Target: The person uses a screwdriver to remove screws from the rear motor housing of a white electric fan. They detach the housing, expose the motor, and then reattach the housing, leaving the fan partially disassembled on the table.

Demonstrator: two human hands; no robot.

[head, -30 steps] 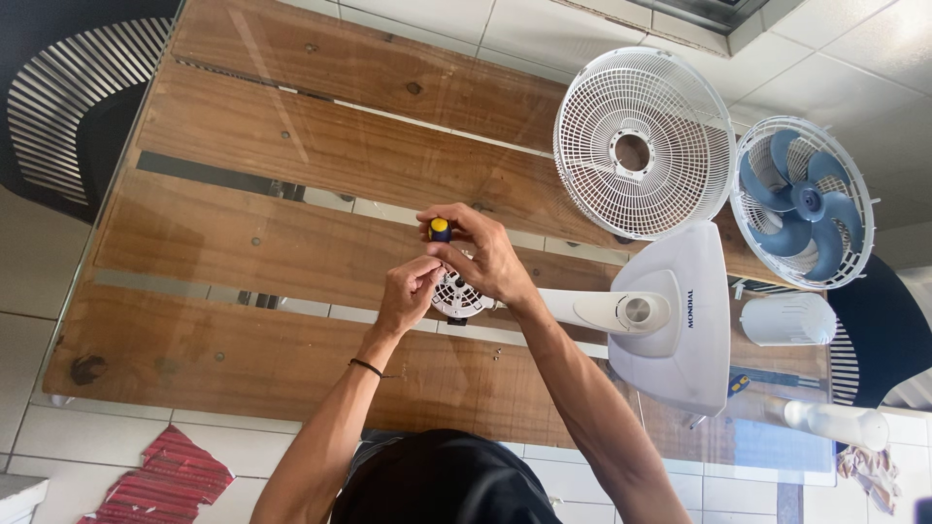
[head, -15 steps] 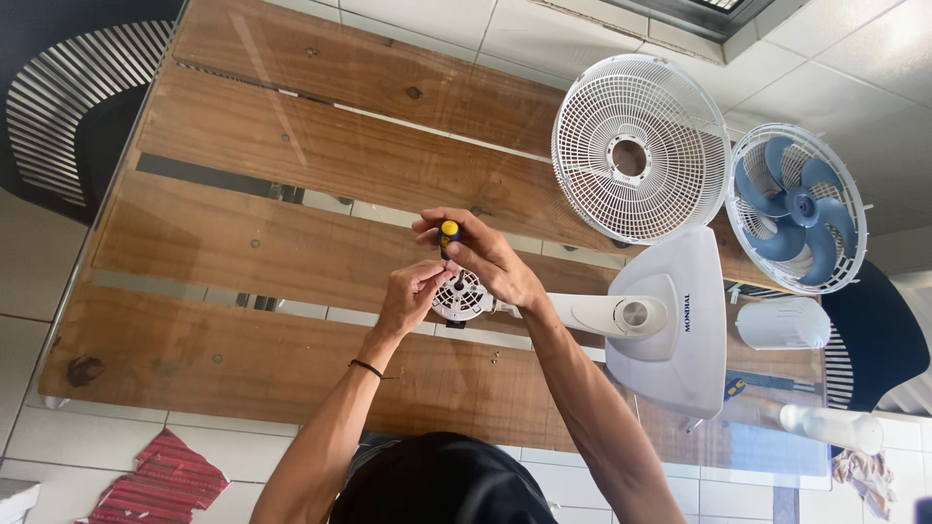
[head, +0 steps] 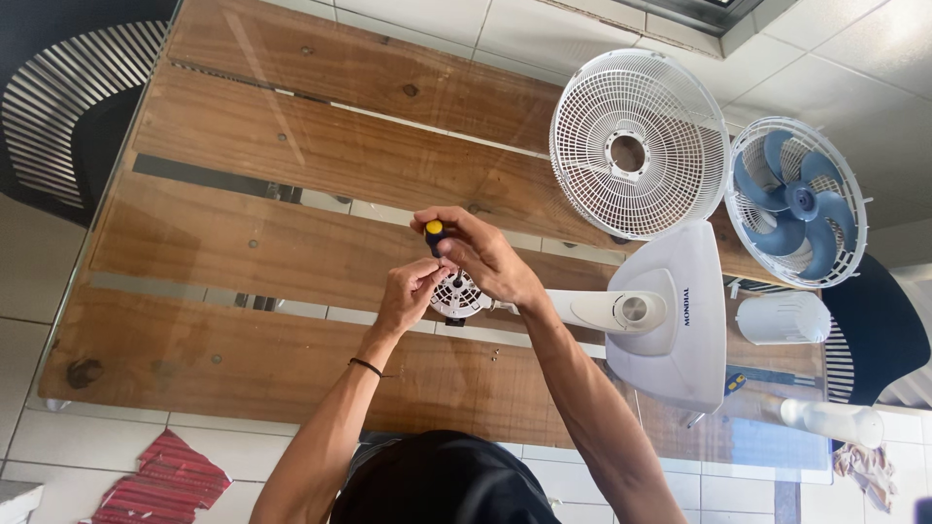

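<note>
Over the wooden table (head: 243,243), the right hand (head: 485,254) was closed around the screwdriver (head: 434,230), the left hand (head: 408,291) pinched at the motor housing (head: 456,296), both nearly unmoved since before.

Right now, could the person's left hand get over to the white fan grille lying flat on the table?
Probably not directly. The left hand is at the small round vented part, and the right hand and its forearm lie between it and the white grille. It would have to pass over that arm.
</note>
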